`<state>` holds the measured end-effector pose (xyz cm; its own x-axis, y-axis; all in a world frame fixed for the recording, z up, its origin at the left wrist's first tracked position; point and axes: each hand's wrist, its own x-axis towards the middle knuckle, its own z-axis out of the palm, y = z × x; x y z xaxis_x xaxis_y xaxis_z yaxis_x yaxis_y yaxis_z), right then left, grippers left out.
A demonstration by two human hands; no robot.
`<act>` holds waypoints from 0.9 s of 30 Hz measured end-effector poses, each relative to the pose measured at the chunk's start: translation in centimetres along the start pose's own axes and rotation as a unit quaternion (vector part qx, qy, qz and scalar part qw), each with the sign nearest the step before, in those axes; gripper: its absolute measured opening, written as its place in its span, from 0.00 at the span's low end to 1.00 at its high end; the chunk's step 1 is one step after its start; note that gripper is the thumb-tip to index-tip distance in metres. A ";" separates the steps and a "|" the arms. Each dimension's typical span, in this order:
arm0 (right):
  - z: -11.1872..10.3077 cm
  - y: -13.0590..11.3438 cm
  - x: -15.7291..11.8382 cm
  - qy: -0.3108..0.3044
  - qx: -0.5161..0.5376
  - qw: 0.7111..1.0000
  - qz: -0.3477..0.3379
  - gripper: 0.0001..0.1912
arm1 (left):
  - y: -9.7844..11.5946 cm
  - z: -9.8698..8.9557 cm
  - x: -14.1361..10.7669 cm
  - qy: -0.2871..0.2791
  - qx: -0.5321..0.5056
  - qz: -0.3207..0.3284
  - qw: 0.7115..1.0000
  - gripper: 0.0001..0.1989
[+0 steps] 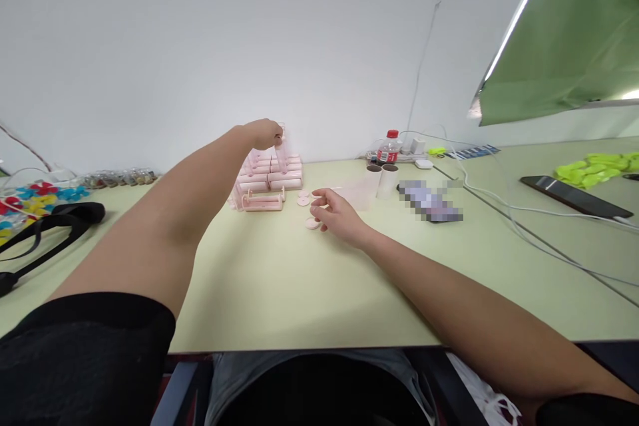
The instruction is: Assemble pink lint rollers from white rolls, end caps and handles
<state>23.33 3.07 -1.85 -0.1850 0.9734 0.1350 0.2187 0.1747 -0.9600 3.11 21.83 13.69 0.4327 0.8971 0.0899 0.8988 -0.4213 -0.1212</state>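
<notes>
My left hand [265, 133] is raised at the back of the table, its fingers closed on a clear pinkish plastic piece [281, 154]. Under it stand stacked pink cylindrical pieces [253, 181], with a pink frame-like holder [262, 202] in front of them. Just above the tabletop, my right hand [341, 218] has its thumb and fingers apart. Close to those fingertips lie small round pink discs [303, 201] and another pale disc [312, 223]. Beyond the right hand are clear pinkish sheets [358, 193], partly hidden by it.
Two white tubes [388, 181] stand before a red-capped cola bottle [388, 148]. A pixelated object [430, 201], white cables [514, 216] and a dark phone [574, 197] lie to the right. A black strap [54, 233] and colourful flower-shaped pieces [44, 198] are at the left.
</notes>
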 end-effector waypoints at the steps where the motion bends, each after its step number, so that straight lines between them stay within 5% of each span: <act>1: 0.1 0.1 -0.1 -0.005 -0.024 1.000 -0.011 0.19 | 0.2 0.3 0.0 0.003 0.001 0.000 1.000 0.09; 8: -2.2 -0.1 1.1 0.070 -0.268 0.954 -0.113 0.12 | 0.9 0.9 -2.0 0.046 -0.003 -0.070 0.996 0.27; 11: -6.1 -0.3 2.5 0.269 -0.358 0.883 -0.140 0.16 | 2.1 0.7 -4.5 0.135 -0.035 -0.110 0.984 0.28; 14: -10.3 0.4 3.7 0.412 -0.354 0.835 -0.086 0.27 | 5.2 2.1 -8.3 0.185 -0.092 -0.092 0.974 0.21; 17: -12.8 2.0 4.3 0.439 -0.304 0.845 0.018 0.39 | 9.5 5.7 -12.2 0.075 -0.128 -0.002 0.989 0.14; 20: -13.6 3.8 4.5 0.415 -0.237 0.876 0.062 0.46 | 13.2 9.8 -14.6 -0.025 -0.119 0.008 0.993 0.16; 23: -13.8 5.4 4.8 0.393 -0.178 0.897 0.098 0.47 | 15.0 12.3 -15.0 -0.046 -0.118 -0.002 0.992 0.17; 27: -14.1 7.4 5.6 0.404 -0.179 0.893 0.082 0.39 | 14.9 12.9 -14.7 -0.048 -0.107 0.031 0.993 0.12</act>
<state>37.47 11.87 -4.70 0.5981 0.7539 0.2718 0.4990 -0.0850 -0.8624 9.25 4.09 -2.19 0.4880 0.8728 -0.0061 0.8695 -0.4855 0.0908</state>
